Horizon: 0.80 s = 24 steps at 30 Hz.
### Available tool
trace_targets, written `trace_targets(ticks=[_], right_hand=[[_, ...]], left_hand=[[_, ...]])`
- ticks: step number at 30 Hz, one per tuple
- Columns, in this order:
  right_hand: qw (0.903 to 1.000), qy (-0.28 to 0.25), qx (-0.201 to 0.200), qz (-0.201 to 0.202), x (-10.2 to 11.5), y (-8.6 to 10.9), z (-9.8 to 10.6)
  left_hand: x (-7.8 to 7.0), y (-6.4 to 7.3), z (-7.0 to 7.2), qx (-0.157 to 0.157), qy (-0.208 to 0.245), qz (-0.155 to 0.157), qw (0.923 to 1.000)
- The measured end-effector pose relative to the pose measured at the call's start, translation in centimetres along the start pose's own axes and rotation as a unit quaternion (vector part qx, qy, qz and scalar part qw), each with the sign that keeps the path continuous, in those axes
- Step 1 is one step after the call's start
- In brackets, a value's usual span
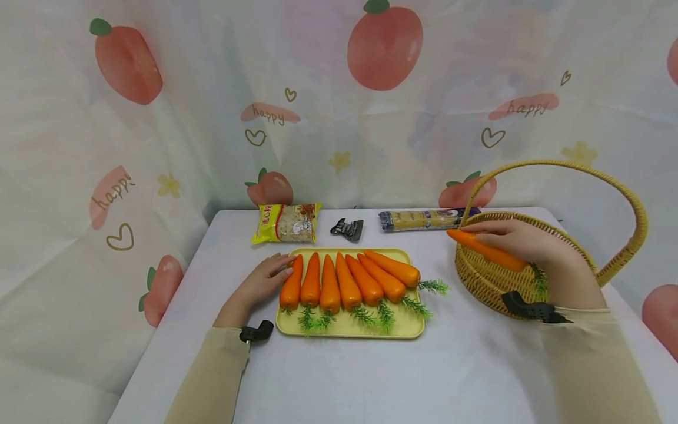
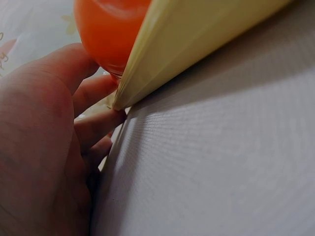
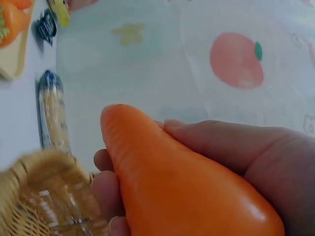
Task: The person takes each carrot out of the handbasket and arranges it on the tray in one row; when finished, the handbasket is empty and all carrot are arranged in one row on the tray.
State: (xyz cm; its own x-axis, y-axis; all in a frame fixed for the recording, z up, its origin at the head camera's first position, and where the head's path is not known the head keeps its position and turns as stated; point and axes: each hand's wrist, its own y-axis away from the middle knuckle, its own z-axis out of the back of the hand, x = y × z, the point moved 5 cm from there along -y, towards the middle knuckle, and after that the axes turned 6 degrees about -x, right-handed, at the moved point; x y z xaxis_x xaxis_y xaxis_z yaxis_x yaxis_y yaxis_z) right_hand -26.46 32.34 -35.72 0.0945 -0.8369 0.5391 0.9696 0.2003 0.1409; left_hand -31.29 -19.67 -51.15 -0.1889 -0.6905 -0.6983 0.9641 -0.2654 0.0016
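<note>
My right hand (image 1: pixel 521 238) grips an orange carrot (image 1: pixel 489 251) by its sides, held over the woven basket (image 1: pixel 479 285). Its tip points left, and its green leaves hang toward the basket's inside. The right wrist view shows the thumb on one side of this carrot (image 3: pixel 182 182) and fingertips on the other. A yellow tray (image 1: pixel 344 330) carries several more carrots (image 1: pixel 330 288) in a fanned row, leaves toward me. At the tray's left edge rests my left hand (image 1: pixel 265 277), its fingers reaching to the rim beside the leftmost carrot (image 1: pixel 291 288).
Behind the tray lie a yellow packet (image 1: pixel 288 224) and a small dark wrapped item (image 1: pixel 347 229). A long clear packet (image 1: pixel 421 220) with pale yellow contents lies near the table's back edge. The basket's tall arched handle (image 1: pixel 638 218) rises at the right. A printed curtain (image 1: pixel 328 147) hangs behind the white table.
</note>
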Motion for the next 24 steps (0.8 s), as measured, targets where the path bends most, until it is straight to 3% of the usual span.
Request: trace_targets(ticks=[11, 19, 24], right_hand=[[0.9991, -0.038, -0.010, 0.013, 4.0, -3.4, -4.1], [0.9900, -0.140, -0.009, 0.017, 6.4, -6.0, -7.9], [0.9747, -0.223, 0.011, 0.000, 7.4, -6.8, -9.7]], left_hand=[[-0.1, 0.0, 0.0, 0.003, 0.002, 0.003, 1.0000], [-0.1, 0.0, 0.0, 0.003, -0.002, 0.003, 1.0000], [-0.1, 0.0, 0.1, 0.003, -0.003, -0.003, 1.0000]])
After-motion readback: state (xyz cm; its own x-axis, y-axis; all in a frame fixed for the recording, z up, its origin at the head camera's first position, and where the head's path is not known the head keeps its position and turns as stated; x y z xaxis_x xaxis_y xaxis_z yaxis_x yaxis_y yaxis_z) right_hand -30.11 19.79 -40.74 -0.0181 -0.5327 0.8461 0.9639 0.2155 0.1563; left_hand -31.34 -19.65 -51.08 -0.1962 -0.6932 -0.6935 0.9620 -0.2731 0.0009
